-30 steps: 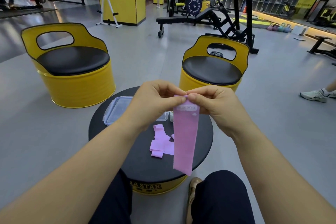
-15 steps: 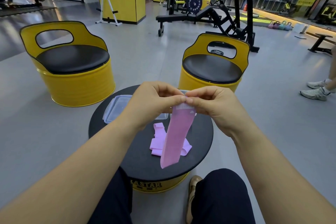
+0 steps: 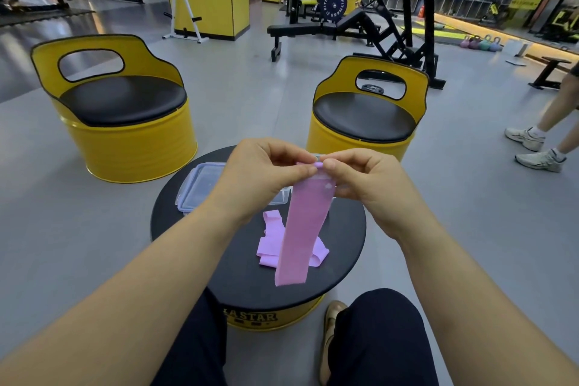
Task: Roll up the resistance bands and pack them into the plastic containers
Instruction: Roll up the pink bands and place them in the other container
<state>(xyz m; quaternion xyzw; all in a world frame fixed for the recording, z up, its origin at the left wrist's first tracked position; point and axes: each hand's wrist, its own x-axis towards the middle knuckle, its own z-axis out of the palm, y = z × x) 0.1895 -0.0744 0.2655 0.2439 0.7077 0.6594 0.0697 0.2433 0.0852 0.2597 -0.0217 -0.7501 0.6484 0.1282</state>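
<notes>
Held band: a long flat pink rubber resistance band (image 3: 302,229) hangs from both hands above the round black-topped drum table (image 3: 344,244). Its top edge is curled between the fingertips and its lower end hangs free.
Left hand: the left hand (image 3: 260,175) pinches the band's top edge with thumb and fingers.
Right hand: the right hand (image 3: 366,185) pinches the same edge, fingertips touching the left's.
Hidden: a clear rectangular plastic container (image 3: 200,185) lies behind the left hand, partly covered; how many containers there are is unclear.
Count: one band held; one loose heap of pink bands (image 3: 269,247) on the table, number unclear; two yellow drum chairs (image 3: 131,147).
</notes>
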